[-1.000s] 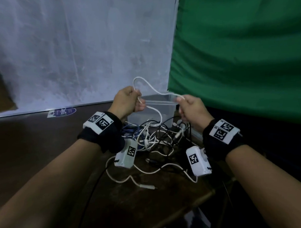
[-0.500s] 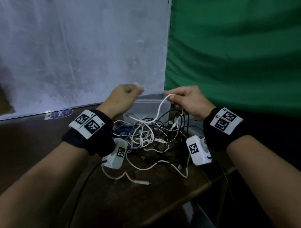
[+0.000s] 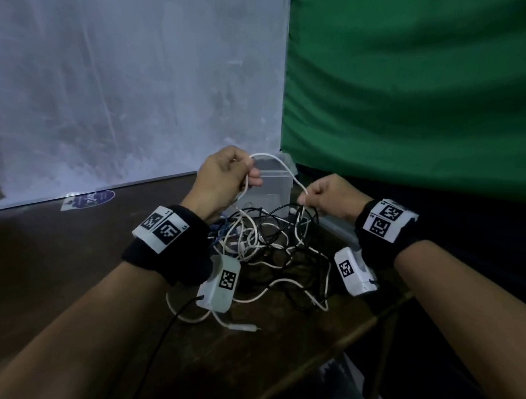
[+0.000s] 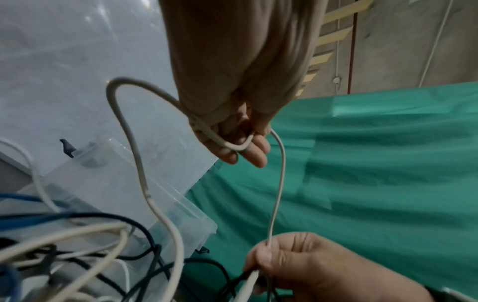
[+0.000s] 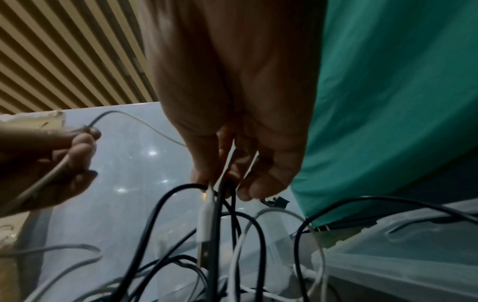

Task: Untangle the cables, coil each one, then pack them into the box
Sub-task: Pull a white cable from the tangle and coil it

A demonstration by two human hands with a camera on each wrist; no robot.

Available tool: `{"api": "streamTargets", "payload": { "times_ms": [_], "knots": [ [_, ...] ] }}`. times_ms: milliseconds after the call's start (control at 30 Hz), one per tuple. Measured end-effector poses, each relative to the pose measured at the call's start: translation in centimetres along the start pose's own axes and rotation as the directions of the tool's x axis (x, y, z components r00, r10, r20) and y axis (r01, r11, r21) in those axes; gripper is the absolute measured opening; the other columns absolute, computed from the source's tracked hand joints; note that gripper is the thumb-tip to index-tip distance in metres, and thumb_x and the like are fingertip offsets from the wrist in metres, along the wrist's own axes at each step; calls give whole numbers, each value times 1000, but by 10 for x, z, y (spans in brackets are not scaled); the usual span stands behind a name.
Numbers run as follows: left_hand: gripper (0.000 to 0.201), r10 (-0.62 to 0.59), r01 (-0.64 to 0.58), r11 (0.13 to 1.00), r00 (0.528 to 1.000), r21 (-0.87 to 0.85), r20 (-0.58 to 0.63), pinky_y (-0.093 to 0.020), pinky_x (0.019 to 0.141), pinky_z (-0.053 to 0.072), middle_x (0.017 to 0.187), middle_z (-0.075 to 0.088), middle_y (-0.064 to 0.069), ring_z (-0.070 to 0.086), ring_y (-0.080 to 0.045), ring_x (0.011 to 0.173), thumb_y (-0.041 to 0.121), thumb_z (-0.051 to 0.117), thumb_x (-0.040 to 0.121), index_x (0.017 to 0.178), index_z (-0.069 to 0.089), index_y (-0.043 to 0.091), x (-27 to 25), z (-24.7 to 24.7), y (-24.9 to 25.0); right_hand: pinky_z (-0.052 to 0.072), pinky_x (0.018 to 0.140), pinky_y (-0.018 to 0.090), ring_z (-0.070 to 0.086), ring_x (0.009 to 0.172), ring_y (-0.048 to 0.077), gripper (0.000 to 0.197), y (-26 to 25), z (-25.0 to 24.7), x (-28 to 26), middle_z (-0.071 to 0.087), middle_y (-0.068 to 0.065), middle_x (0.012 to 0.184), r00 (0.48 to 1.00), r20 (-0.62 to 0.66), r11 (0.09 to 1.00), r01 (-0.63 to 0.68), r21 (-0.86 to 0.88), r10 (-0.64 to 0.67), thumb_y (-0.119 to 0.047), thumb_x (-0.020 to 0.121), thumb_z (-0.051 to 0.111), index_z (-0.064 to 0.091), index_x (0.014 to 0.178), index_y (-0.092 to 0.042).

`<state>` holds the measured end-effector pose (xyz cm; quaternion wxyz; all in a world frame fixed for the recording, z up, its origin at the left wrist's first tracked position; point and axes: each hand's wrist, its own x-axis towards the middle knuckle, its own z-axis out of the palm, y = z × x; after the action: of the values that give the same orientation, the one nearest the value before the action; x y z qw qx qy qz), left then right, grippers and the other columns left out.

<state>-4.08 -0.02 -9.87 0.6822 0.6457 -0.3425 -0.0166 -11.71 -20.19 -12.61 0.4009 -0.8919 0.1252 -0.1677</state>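
Note:
A tangle of white, black and blue cables (image 3: 272,244) lies on the dark table in front of a clear plastic box (image 3: 271,184). My left hand (image 3: 226,177) is raised above the pile and grips a white cable (image 3: 282,167), which loops through its curled fingers (image 4: 240,147). The same white cable (image 4: 278,183) runs down to my right hand (image 3: 324,198), which pinches it near its white plug (image 5: 207,216), with black cable strands (image 5: 227,204) caught between the fingers too. The clear box (image 4: 124,179) stands just behind the pile.
A pale sheet covers the wall at the back left and a green cloth (image 3: 408,100) hangs at the right. A white plug end (image 3: 242,327) lies loose near the table's front edge. A round blue sticker (image 3: 89,197) is on the table at the left.
My hands have moved apart. The left hand has lifted its stretch of white cable; the right hand has dropped lower, towards the tangle, still holding the cable.

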Motion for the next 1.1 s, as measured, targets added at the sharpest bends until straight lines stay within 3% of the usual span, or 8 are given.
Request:
{"api": "streamTargets", "payload": {
  "times_ms": [233, 367, 567, 667, 767, 867, 967, 1100],
  "knots": [
    [22, -118, 124, 979, 992, 165, -41, -28, 54, 48, 67, 57, -5, 59, -8, 47, 7, 43, 98, 77, 49, 13, 4, 3, -26, 45, 49, 17, 61, 64, 18, 23, -13, -15, -2, 65, 9, 75, 989, -149, 970, 35, 240, 1, -15, 97, 50, 55, 75, -11],
    [25, -167, 182, 945, 983, 270, -79, -19, 39, 42, 64, 55, -6, 49, -6, 34, 5, 41, 97, 75, 49, 14, 1, 0, -28, 54, 62, 18, 63, 64, 11, 20, -24, -21, -8, 65, 5, 72, 995, -62, 853, 102, 511, -81, -4, 96, 49, 59, 79, -8],
    [24, -69, -16, 777, 991, 629, 111, -25, 48, 45, 67, 65, 0, 54, -8, 43, 24, 52, 96, 74, 61, 20, -2, 3, -24, 35, 50, 24, 34, 42, 10, 31, -41, -23, -21, 36, -7, 44, 982, 107, 715, 36, 698, -154, -23, 102, 39, 47, 73, -13],
    [21, -136, -159, 707, 925, 689, 354, -32, 68, 52, 75, 70, -2, 66, -20, 69, 29, 54, 95, 87, 70, 18, -9, 5, -16, 47, 57, 30, 54, 52, 16, 34, -51, -31, -25, 53, 1, 52, 995, 29, 452, 19, 892, -99, -26, 102, 35, 44, 72, -14],
    [17, -278, -238, 696, 781, 678, 559, -28, 77, 48, 78, 70, 2, 63, -12, 76, 27, 57, 94, 101, 71, 21, -18, 6, -12, 59, 68, 35, 70, 86, 26, 38, -57, -36, -23, 70, 18, 91, 998, -57, 248, 63, 967, -33, -24, 104, 31, 47, 72, -9],
    [21, -283, -227, 751, 738, 620, 612, -28, 74, 46, 81, 70, 1, 63, -13, 76, 26, 58, 92, 111, 68, 24, -25, 7, -4, 53, 88, 37, 63, 103, 24, 30, -56, -31, -20, 64, 12, 103, 991, -137, 485, 119, 866, 1, -18, 102, 37, 54, 79, -10],
    [15, -85, -261, 825, 819, 501, 567, -34, 72, 47, 79, 69, -9, 60, -20, 71, 27, 56, 93, 96, 69, 20, -25, 7, 10, 46, 100, 36, 60, 102, 19, 26, -48, -21, -19, 65, 3, 97, 983, -168, 821, 154, 549, -72, -11, 100, 40, 61, 85, -12],
    [21, 188, -317, 851, 928, 419, 321, -26, 62, 44, 59, 58, 2, 56, -18, 57, 19, 52, 96, 78, 60, 27, -11, 11, 20, 51, 69, 30, 62, 65, 22, 25, -52, -14, -32, 66, 6, 69, 981, 73, 916, 140, 377, -180, -11, 101, 39, 62, 91, -6]
  ]
}}
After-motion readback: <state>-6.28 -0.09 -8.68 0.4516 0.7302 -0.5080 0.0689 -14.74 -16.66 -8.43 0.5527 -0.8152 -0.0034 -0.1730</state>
